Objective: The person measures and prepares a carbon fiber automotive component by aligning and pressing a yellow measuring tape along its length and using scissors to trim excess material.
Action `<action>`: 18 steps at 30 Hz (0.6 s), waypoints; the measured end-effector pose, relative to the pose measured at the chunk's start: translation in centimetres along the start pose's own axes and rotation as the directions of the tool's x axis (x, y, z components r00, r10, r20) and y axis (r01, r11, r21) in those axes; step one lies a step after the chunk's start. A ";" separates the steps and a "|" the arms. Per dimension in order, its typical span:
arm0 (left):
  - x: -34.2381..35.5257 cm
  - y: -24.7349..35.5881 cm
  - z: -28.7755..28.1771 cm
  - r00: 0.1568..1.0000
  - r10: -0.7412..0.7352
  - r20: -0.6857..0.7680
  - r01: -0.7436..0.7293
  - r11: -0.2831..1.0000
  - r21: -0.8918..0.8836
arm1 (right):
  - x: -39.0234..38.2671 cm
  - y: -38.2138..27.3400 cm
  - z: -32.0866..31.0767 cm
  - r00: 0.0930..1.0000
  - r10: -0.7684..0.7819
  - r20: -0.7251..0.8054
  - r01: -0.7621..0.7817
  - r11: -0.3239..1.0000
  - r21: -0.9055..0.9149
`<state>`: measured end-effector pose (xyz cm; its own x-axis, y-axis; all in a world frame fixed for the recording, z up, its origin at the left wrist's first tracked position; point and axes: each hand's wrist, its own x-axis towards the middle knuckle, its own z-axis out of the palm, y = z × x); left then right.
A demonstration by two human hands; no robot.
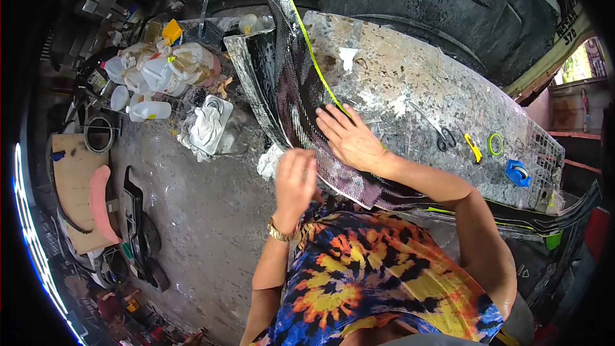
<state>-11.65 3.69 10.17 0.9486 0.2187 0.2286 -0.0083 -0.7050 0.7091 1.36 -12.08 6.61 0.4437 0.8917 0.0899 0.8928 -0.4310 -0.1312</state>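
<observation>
A long curved strip of black woven carbon fibre cloth [298, 99] runs from the far middle down past my body to the right, with neon yellow-green tape along one edge. It lies beside a grey trough-shaped mold [242, 67]. My right hand [349, 138] lies flat on the cloth near the taped edge, fingers stretched out. My left hand [296, 176] is at the cloth's near left edge, its fingers curled in and closed on that edge; the fingertips are partly hidden. A crumpled white rag [270, 161] lies just left of it.
On the worn table [410, 77] at right lie scissors [443, 138], a yellow utility knife [473, 148], a green tape roll [494, 144] and a blue tape dispenser [517, 173]. Plastic jugs [160, 74] and a tub with white rags [211, 125] stand at left. Cardboard [77, 218] lies on the floor.
</observation>
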 end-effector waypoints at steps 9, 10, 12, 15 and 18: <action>4.7 -1.4 -3.2 0.972 0.181 -0.148 -0.156 0.974 0.164 | 0.6 -0.5 3.7 0.997 -0.045 0.065 0.051 0.994 -0.093; 5.0 -1.3 -3.5 0.976 0.199 -0.092 -0.177 0.962 0.207 | 0.5 -0.5 3.9 0.998 -0.045 0.049 0.051 0.992 -0.117; 5.6 -1.0 -3.7 0.970 0.240 -0.027 -0.228 0.946 0.231 | 0.3 -0.6 4.2 0.999 -0.041 0.018 0.043 0.989 -0.143; 7.0 -0.5 -4.0 0.944 0.310 0.112 -0.329 0.905 0.268 | 0.3 -0.9 4.0 1.000 -0.020 0.018 0.024 0.971 -0.239; 7.9 0.4 -3.8 0.821 0.377 0.428 -0.535 0.771 0.347 | 0.5 -1.2 2.7 0.999 -0.034 0.001 0.033 0.981 -0.189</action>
<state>-5.36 7.69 14.74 0.9113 -0.3752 0.1697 -0.4041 -0.8941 0.1929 0.26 -10.74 4.11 0.4131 0.9059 0.0930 0.9058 -0.4193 0.0605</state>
